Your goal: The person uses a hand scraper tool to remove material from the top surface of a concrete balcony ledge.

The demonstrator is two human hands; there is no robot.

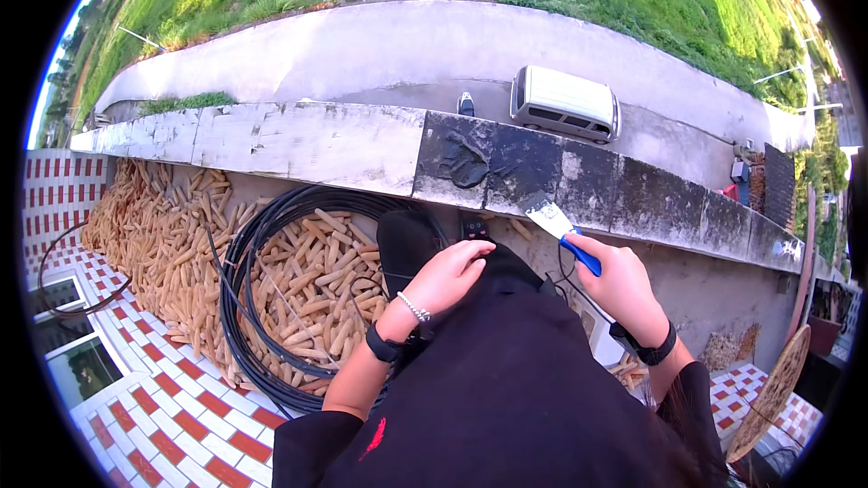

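My right hand [620, 278] grips the blue handle of a putty knife [550, 217]. Its broad metal blade points up and left, with the tip against or just over the near edge of a concrete parapet [590, 183]; contact is hard to tell. On the parapet's darker stretch, left of the blade, lies a lump of dark wet-looking paste [466, 161], with a dark smear running right from it. My left hand [451, 278] hovers over my lap, holding nothing, its thumb apart from loosely bent fingers. Left of the lump the parapet top is pale and worn.
Corn cobs [325, 285] are heaped at the left, with a coil of black hose [237, 285] on them. Beyond the parapet, well below, a white van [566, 102] and a scooter [466, 104] stand on a concrete road [380, 34]. A round woven tray [770, 393] leans at lower right.
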